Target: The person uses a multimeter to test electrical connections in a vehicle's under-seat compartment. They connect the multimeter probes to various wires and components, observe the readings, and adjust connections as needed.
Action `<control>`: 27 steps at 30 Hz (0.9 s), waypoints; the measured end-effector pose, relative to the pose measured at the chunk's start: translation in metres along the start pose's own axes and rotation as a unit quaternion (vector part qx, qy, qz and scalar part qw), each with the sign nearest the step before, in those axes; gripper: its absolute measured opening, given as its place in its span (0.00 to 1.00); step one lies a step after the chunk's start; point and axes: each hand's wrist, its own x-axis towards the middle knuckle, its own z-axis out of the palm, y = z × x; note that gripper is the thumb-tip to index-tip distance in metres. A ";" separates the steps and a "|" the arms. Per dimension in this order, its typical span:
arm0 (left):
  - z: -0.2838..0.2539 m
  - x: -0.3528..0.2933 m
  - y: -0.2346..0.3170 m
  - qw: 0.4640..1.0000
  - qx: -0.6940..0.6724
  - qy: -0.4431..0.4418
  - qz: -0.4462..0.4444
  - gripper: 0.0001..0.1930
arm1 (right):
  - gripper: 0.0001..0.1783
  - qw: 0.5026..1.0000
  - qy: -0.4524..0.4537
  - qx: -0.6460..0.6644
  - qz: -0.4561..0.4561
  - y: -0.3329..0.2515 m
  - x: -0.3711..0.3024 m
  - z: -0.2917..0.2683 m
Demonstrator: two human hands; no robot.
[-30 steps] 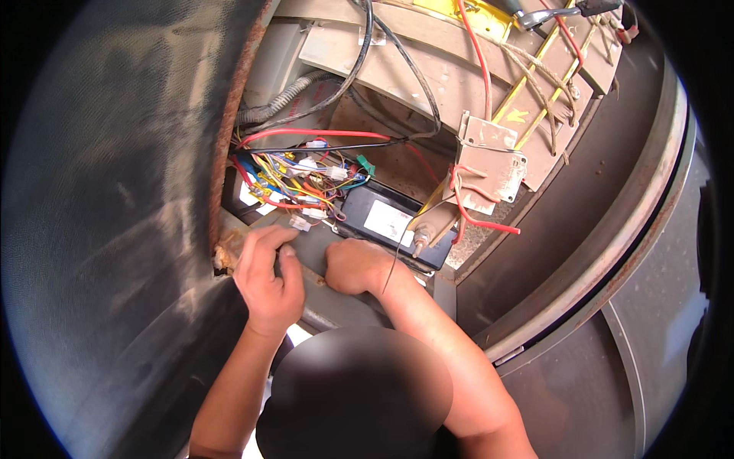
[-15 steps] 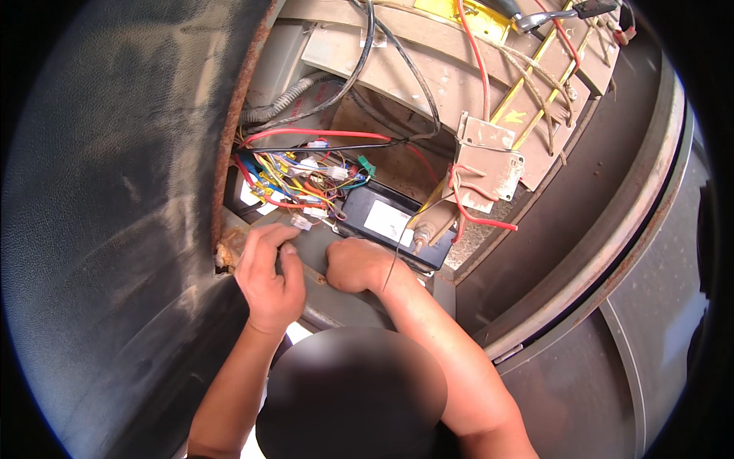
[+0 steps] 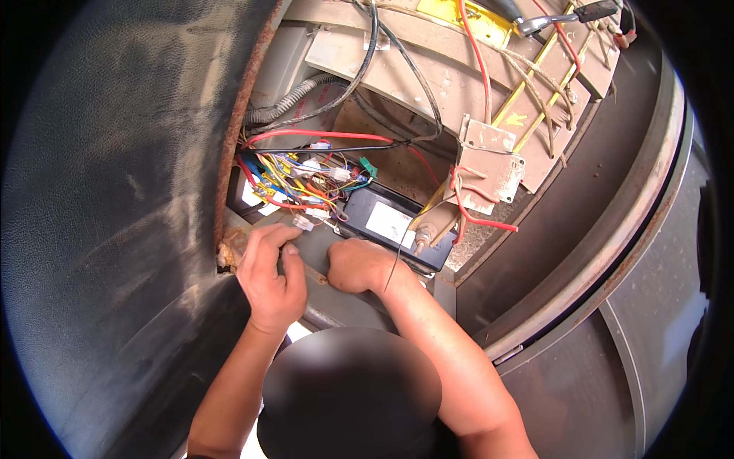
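Observation:
My left hand (image 3: 271, 279) rests on the grey metal edge (image 3: 317, 249), its fingers loosely bent and the thumb apart from them. Its index fingertip is right by a clear plastic connector (image 3: 303, 222) on the wiring; I see nothing held. To its right, my right hand (image 3: 358, 265) is closed like a fist on the same edge, its fingertips hidden, so what it holds, if anything, cannot be made out. Just beyond it lies a black box (image 3: 365, 200) with a white label. A tangle of coloured wires (image 3: 294, 180) with white connectors sits left of the box.
Dusty beige battery blocks (image 3: 382, 65) fill the back, with ropes and a ratchet wrench (image 3: 547, 23) on top. A loose red cable (image 3: 489, 223) sticks out rightward. A dark padded panel (image 3: 130, 191) stands at left, and a curved metal rim (image 3: 612, 237) at right. A dark blurred round shape covers the lower middle.
The view has shifted very slightly. Both hands keep practically the same place and pose, and nothing has visibly been taken or let go.

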 end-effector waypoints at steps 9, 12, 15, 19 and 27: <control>-0.001 0.001 0.003 1.000 0.013 0.014 0.025 0.12 | 0.18 1.000 0.004 0.016 -0.007 0.000 -0.001 0.000; -0.001 -0.001 0.002 1.000 -0.015 0.016 0.000 0.12 | 0.19 1.000 0.013 0.010 -0.010 0.005 0.004 0.006; -0.001 -0.001 0.003 0.999 -0.020 0.026 0.007 0.12 | 0.19 0.999 0.042 0.006 -0.004 0.007 0.008 0.010; -0.003 -0.002 0.000 0.999 -0.030 0.029 0.022 0.13 | 0.18 0.990 0.137 0.025 0.029 0.006 0.007 0.011; -0.011 -0.001 0.003 0.995 -0.084 0.052 0.032 0.14 | 0.26 0.928 0.351 0.099 0.071 -0.025 0.000 0.005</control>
